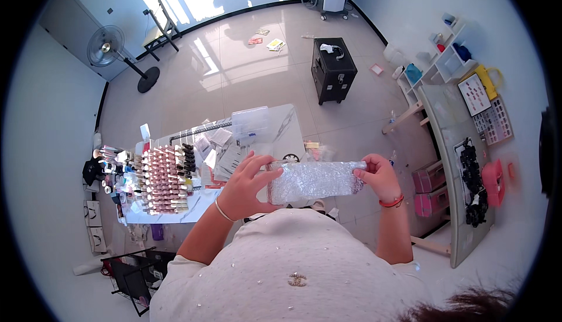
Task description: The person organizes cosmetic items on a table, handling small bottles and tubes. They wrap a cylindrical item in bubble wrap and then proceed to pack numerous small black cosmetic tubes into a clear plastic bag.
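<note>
A long packet in clear bubble wrap (316, 181) is stretched level between my two hands, in front of my body. My left hand (247, 188) grips its left end, thumb on the near face and fingers along the upper edge. At the opposite end, my right hand (377, 177) pinches the upper right corner between thumb and fingers. What lies inside the wrap cannot be made out. Left of my left hand, rows of nail polish bottles (164, 173) in pink and dark tones stand on a white marbled table (284, 124).
Flat packets (225, 155) and a clear plastic box (250, 124) lie on the table. A black wheeled case (333, 70) stands ahead on the floor. To the right is a long table (445, 140) with pink cases (430, 190) beneath. A fan (148, 79) stands far left.
</note>
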Available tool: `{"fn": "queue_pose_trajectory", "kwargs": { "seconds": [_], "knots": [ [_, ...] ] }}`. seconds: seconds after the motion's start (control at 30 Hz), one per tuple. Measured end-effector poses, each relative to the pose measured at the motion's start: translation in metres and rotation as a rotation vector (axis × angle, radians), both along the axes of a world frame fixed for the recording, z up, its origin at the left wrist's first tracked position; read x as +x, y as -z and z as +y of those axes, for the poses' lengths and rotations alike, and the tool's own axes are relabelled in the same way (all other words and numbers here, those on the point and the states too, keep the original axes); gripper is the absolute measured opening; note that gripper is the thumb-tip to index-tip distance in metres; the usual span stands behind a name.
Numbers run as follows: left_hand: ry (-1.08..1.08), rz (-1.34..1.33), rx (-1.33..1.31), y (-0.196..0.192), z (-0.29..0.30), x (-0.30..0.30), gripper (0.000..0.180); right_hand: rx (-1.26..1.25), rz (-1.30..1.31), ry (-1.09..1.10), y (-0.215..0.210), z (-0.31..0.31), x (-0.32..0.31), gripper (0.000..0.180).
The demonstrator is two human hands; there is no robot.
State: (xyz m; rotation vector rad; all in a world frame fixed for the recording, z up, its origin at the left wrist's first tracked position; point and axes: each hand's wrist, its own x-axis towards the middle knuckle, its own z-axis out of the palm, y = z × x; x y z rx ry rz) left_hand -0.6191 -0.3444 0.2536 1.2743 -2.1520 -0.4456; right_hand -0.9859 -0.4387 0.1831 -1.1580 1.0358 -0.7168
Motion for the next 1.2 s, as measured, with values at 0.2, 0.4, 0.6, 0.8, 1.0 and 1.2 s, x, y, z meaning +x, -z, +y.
{"fn": "queue_pose_trajectory", "kwargs": {
  "seconds": [0.2,0.4,0.6,0.8,1.0,1.2],
  "knots": [
    [0.119,-0.141,-0.042,-0.009,-0.009,-0.026,0.071,-0.792,0.374,-0.102,-0.009,0.012,0.057,0.053],
    [0.222,-0.191,-0.015,-0.017,-0.015,-0.045,0.067,-0.383,0.014,-0.195,-0.027,0.032,0.092,0.052],
    [0.223,-0.249,0.013,-0.013,-0.012,-0.042,0.068,-0.169,0.097,-0.245,-0.033,0.030,0.081,0.028],
    [0.225,-0.119,0.055,-0.013,-0.006,-0.039,0.071,-0.130,-0.062,-0.329,-0.038,0.028,0.073,0.022],
    [0.261,-0.008,0.039,-0.016,-0.004,-0.038,0.071,-0.136,-0.149,-0.369,-0.038,0.027,0.070,0.021],
    [0.299,0.206,0.017,-0.009,-0.004,-0.038,0.070,-0.123,-0.235,-0.342,-0.032,0.032,0.079,0.027]
  ]
}}
